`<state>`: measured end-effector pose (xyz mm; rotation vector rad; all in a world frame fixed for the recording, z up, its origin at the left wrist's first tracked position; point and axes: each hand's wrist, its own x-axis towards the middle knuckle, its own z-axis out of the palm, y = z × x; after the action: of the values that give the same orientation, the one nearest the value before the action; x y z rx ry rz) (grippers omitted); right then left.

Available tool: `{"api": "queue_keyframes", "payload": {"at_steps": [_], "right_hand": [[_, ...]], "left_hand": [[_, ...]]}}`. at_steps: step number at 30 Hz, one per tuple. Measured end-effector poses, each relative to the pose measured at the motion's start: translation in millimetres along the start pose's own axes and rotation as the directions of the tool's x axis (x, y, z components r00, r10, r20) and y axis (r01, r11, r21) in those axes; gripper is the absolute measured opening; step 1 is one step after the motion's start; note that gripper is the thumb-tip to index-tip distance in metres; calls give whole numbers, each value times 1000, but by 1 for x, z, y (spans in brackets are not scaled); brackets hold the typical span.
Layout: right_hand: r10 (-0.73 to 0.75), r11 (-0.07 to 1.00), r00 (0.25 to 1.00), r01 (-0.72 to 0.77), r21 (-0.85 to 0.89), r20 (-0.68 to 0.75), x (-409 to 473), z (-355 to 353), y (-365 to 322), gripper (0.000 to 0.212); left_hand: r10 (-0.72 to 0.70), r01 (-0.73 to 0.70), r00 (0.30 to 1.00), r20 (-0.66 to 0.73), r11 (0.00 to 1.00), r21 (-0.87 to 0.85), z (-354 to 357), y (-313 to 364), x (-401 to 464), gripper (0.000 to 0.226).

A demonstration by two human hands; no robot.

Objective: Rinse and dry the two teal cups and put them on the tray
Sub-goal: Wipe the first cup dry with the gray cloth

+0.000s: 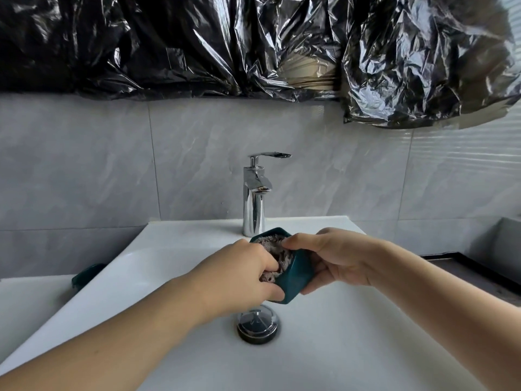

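Over the white sink (366, 334) I hold a teal cup (296, 277), tilted with its mouth toward the upper left. My right hand (335, 259) grips the cup from the right, thumb on its rim. A grey cloth (277, 249) is stuffed inside the cup, and my left hand (248, 273) pinches it with fingers pushed into the cup. A second teal cup (86, 275) sits on the white surface left of the sink, partly hidden behind the basin's edge. No tray is in view.
A chrome faucet (255, 193) stands behind the basin, no water running. The chrome drain plug (258, 323) lies below the cup. Black plastic sheeting (197, 43) hangs over the grey tiled wall. A dark-edged counter (465, 266) lies to the right.
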<state>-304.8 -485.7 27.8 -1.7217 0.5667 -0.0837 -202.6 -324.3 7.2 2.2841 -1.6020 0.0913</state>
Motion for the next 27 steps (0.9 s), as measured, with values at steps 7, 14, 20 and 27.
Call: {"api": "queue_keyframes", "payload": {"at_steps": [7,14,20,27], "right_hand": [[-25,999,999,24,32,44,-5,-1,-3,35],[-3,991,1000,-1,-134,-26,-12,-20,-7,46],[33,998,999,-35,-56,-38,-10,-12,-6,38],[66,996,998,-66,-61,9,-7,-7,-2,36]], "left_hand": [[64,-50,997,-52,971,234,-10,8,-3,27],[276,-233,961,-26,854,466,-17,11,0,23],[102,-95,995,-19,969,228,-11,4,0,24],[51,-48,999,-10,979,200,-1,13,-1,32]]}}
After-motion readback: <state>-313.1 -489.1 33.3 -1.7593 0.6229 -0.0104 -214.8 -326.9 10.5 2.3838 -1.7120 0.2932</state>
